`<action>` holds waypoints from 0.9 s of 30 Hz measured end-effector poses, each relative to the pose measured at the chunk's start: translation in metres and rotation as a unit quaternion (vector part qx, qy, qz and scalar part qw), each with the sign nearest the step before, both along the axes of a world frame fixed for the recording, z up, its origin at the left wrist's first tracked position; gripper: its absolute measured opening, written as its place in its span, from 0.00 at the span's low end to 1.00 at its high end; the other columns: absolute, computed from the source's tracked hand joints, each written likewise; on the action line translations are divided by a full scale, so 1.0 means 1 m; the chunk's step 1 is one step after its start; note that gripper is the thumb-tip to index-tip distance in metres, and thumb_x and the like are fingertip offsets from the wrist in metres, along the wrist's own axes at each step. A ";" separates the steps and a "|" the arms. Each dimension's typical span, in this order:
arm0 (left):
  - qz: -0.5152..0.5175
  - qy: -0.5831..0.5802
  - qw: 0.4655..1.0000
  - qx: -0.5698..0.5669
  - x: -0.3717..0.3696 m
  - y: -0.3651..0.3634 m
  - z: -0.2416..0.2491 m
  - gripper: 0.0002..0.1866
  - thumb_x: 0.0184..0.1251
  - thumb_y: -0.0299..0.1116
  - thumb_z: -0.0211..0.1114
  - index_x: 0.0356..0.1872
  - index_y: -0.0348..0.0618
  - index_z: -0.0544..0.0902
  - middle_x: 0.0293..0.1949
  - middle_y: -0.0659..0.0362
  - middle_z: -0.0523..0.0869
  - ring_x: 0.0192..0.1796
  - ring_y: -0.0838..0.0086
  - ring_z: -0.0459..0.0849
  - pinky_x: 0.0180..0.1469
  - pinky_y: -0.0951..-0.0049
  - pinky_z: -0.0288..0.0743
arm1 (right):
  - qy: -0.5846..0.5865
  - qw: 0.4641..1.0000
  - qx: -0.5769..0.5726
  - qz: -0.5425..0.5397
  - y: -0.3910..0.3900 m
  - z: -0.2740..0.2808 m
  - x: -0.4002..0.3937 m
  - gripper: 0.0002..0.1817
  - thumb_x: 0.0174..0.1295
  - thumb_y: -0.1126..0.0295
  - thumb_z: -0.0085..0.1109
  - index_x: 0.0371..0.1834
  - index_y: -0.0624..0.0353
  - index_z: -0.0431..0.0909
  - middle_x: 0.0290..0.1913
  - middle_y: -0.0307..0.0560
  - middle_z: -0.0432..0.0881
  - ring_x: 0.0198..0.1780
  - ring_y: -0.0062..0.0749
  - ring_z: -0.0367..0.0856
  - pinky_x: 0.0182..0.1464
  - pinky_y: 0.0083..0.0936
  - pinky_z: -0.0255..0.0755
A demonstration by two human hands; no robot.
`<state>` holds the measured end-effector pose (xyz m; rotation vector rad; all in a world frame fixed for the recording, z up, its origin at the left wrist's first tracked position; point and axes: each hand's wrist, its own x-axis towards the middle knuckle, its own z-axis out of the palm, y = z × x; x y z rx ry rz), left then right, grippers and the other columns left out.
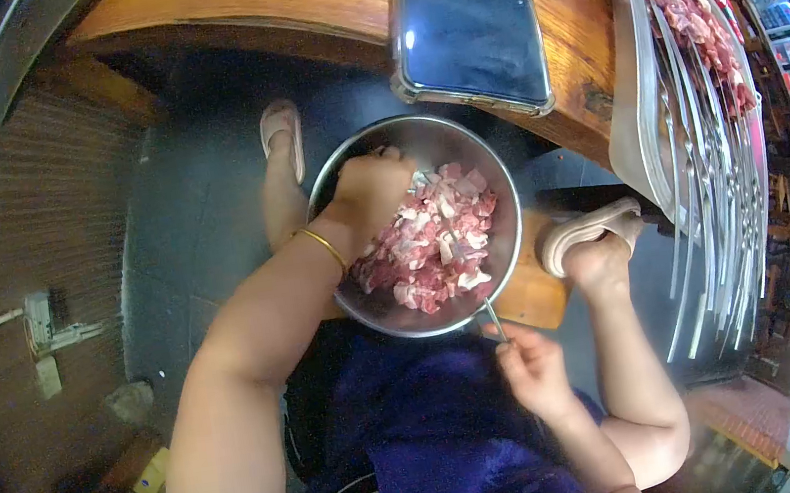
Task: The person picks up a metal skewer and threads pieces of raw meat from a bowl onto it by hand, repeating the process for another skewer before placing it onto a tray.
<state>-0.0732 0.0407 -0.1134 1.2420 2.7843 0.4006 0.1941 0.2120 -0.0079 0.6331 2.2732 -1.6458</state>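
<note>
Pointing toward bowl (500, 178), skewer (494, 317) slants, pinched by right fingers (518, 335); left fingers (392, 158) unclear.

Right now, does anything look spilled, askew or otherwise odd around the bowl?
One thing: the phone lies right at the edge of the wooden table, its near end seeming to overhang close to the bowl, so it could get knocked off. I see no spill; the meat in the bowl stays within the rim.

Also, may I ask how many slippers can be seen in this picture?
2. One slipper is to the left of the metal bowl, and the other slipper is to its right. Both are being worn.
</note>
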 end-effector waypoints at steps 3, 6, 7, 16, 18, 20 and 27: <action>0.011 -0.029 0.999 0.017 -0.007 0.000 -0.003 0.07 0.52 0.28 0.58 0.34 0.42 0.79 0.29 0.51 0.82 0.31 0.56 0.85 0.34 0.60 0.80 | -0.017 1.000 0.005 -0.015 0.007 0.013 -0.016 0.13 0.64 0.78 0.53 0.50 0.59 0.80 0.19 0.26 0.69 0.21 0.11 0.62 0.24 0.14 0.60; 0.052 -0.060 0.994 0.070 0.009 -0.004 0.000 0.05 0.51 0.27 0.59 0.31 0.43 0.80 0.29 0.47 0.83 0.32 0.54 0.84 0.36 0.58 0.79 | 0.022 0.999 -0.019 -0.036 0.008 -0.003 -0.002 0.13 0.64 0.77 0.53 0.50 0.60 0.81 0.20 0.27 0.70 0.22 0.10 0.62 0.25 0.13 0.60; 0.071 -0.094 0.989 0.093 0.011 -0.005 0.002 0.05 0.51 0.27 0.59 0.29 0.44 0.81 0.29 0.45 0.83 0.33 0.54 0.84 0.37 0.57 0.78 | 0.017 0.999 -0.023 -0.038 0.008 0.000 -0.003 0.13 0.64 0.77 0.52 0.49 0.60 0.81 0.21 0.27 0.70 0.22 0.10 0.62 0.25 0.13 0.60; 0.301 -0.638 0.499 0.504 0.039 -0.019 0.030 0.13 0.68 0.42 0.59 0.44 0.44 0.75 0.37 0.60 0.82 0.38 0.65 0.84 0.40 0.67 0.79 | 0.000 1.000 -0.015 0.005 0.001 0.015 -0.010 0.14 0.62 0.79 0.53 0.49 0.59 0.81 0.22 0.34 0.75 0.25 0.12 0.69 0.30 0.15 0.67; 0.331 -0.650 0.440 0.525 0.044 -0.017 0.045 0.15 0.67 0.41 0.62 0.46 0.43 0.73 0.38 0.59 0.81 0.41 0.66 0.83 0.41 0.68 0.79 | 0.011 1.000 0.000 0.020 -0.002 0.021 -0.013 0.14 0.62 0.79 0.52 0.49 0.60 0.81 0.23 0.36 0.77 0.25 0.13 0.71 0.32 0.16 0.69; 0.326 -0.654 0.414 0.543 0.048 -0.017 0.053 0.16 0.66 0.40 0.63 0.48 0.43 0.73 0.39 0.59 0.81 0.43 0.67 0.82 0.43 0.68 0.78 | 0.032 0.999 0.017 0.038 -0.005 0.025 -0.018 0.14 0.62 0.79 0.52 0.49 0.60 0.81 0.24 0.39 0.79 0.27 0.14 0.74 0.34 0.17 0.71; 0.249 -0.659 0.359 0.612 0.058 -0.016 0.066 0.14 0.66 0.36 0.63 0.49 0.43 0.76 0.41 0.58 0.83 0.45 0.69 0.82 0.47 0.69 0.77 | 0.019 0.998 0.039 0.053 -0.010 0.035 -0.019 0.14 0.63 0.78 0.52 0.49 0.62 0.80 0.28 0.44 0.83 0.29 0.19 0.78 0.37 0.19 0.74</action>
